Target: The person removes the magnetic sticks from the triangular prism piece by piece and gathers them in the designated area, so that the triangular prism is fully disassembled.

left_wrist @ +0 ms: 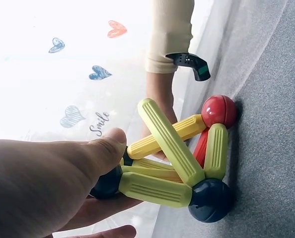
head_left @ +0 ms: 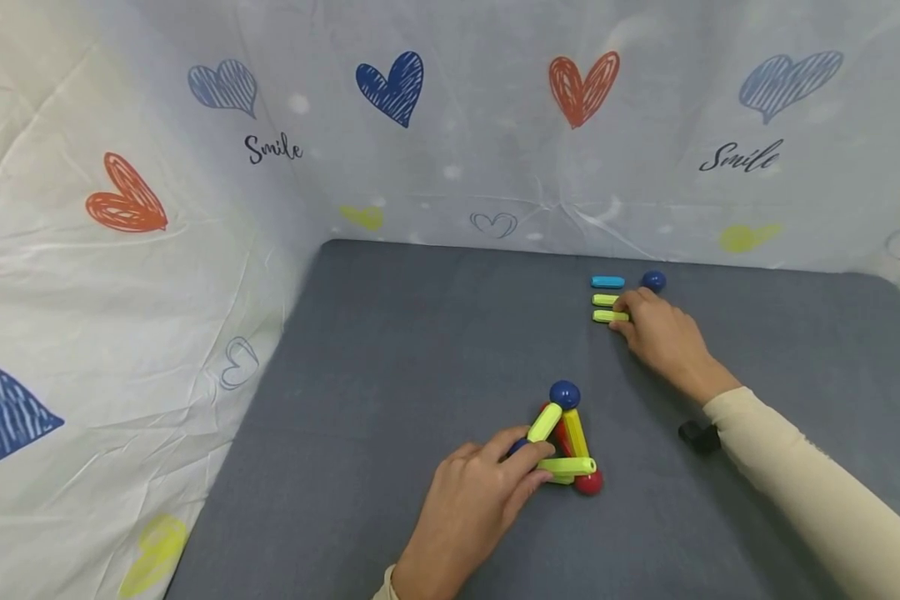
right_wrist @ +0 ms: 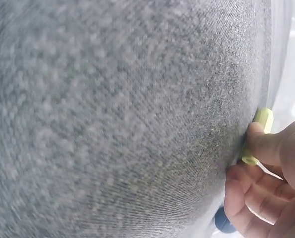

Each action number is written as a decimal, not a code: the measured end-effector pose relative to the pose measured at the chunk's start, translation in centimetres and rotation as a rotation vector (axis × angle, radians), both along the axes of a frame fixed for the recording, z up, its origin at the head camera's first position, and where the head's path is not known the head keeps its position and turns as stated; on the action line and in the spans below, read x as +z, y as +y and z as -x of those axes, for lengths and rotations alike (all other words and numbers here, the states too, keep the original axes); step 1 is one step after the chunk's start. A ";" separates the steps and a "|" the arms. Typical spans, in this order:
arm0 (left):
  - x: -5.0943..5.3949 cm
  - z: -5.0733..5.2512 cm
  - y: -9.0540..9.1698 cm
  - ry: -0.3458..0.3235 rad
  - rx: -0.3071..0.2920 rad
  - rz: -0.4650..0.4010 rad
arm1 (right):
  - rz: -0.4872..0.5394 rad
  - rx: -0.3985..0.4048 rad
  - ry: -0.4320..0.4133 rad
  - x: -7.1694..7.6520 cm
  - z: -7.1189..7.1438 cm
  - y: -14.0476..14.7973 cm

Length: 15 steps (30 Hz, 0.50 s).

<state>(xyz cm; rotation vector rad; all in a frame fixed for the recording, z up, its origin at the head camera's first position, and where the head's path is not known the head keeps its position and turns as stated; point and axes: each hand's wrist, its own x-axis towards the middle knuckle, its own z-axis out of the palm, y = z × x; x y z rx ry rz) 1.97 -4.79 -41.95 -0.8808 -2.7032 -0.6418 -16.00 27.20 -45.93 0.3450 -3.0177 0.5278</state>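
Note:
My left hand [head_left: 468, 496] grips a corner of a frame built from balls and rods, with the thumb on a dark blue ball [left_wrist: 106, 183]. The frame joins yellow-green rods [left_wrist: 155, 189], a yellow rod [head_left: 575, 433], a partly hidden red rod [left_wrist: 200, 148], a red ball [head_left: 588, 482] and a blue ball [head_left: 565, 394]. Farther back, my right hand [head_left: 663, 337] pinches the end of a yellow-green rod [head_left: 604, 316] lying on the grey surface. Just behind it lie another yellow-green rod [head_left: 603, 300], a light blue rod [head_left: 607, 282] and a loose blue ball [head_left: 653, 281].
The grey tabletop [head_left: 390, 333] meets a pale cloth [head_left: 480, 125] printed with hearts at the back and left. A black strap device [head_left: 699, 437] is on the right wrist, by the sleeve cuff.

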 end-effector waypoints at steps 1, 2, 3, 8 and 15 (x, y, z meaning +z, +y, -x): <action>0.0 0.0 0.0 -0.004 0.001 0.001 | 0.000 0.000 -0.003 0.0 0.0 0.0; 0.0 0.0 0.0 -0.007 0.002 0.002 | 0.000 0.001 -0.006 -0.1 0.0 0.0; 0.0 -0.1 0.0 -0.010 0.002 0.002 | -0.002 0.000 -0.007 -0.1 0.0 0.0; -0.1 -0.1 -0.1 -0.007 -0.002 -0.003 | -0.002 0.002 -0.011 -0.2 0.1 0.0; -0.1 0.0 -0.1 -0.010 -0.002 -0.015 | -0.006 -0.012 -0.001 0.1 0.0 0.0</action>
